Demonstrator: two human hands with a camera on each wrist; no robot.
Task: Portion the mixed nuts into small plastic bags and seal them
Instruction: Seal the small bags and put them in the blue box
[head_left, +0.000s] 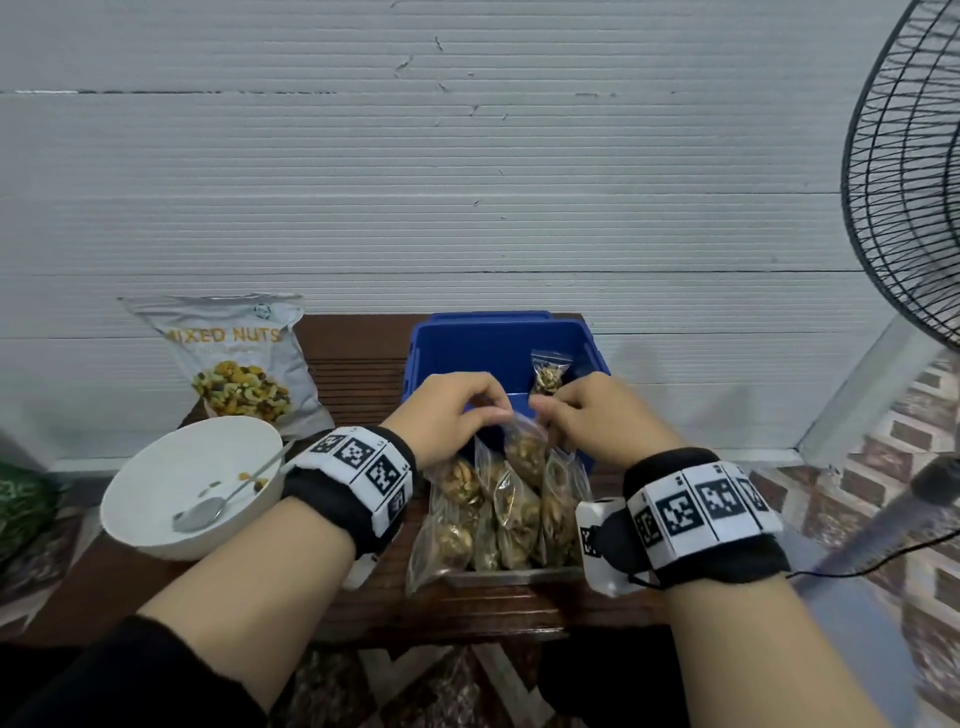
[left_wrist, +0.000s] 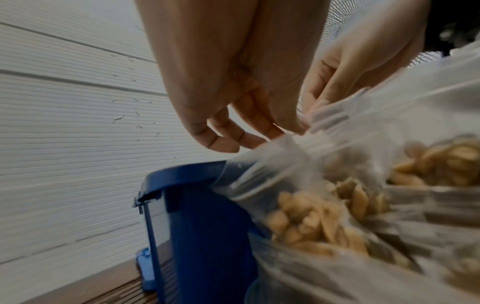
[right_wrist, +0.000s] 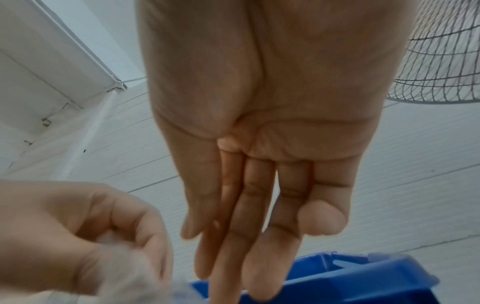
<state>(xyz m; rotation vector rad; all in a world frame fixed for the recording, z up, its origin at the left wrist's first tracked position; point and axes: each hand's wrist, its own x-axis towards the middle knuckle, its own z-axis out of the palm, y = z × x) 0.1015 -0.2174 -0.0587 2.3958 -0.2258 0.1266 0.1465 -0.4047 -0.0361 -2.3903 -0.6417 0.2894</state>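
The fan (head_left: 904, 171) is cut off by the head view's right edge. The left hand (head_left: 447, 410) and right hand (head_left: 592, 415) hide the top of the small bag (head_left: 525, 451) between them. The left wrist view smears the nuts (left_wrist: 311, 222). The spoon (head_left: 218, 504) handle's end disappears behind the left wristband.

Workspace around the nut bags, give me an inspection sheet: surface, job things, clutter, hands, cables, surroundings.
Surface: brown slatted table, against a white wall.
Job's things: held bag of nuts; filled bags stand in a tray; one small bag in the blue bin; mixed nuts pouch; white bowl with spoon, almost empty.
Clutter: green item at the left edge, unclear.
Hands: left hand and right hand both pinch the held bag's top.
Cables: black cord at right.
Surroundings: fan, patterned floor.
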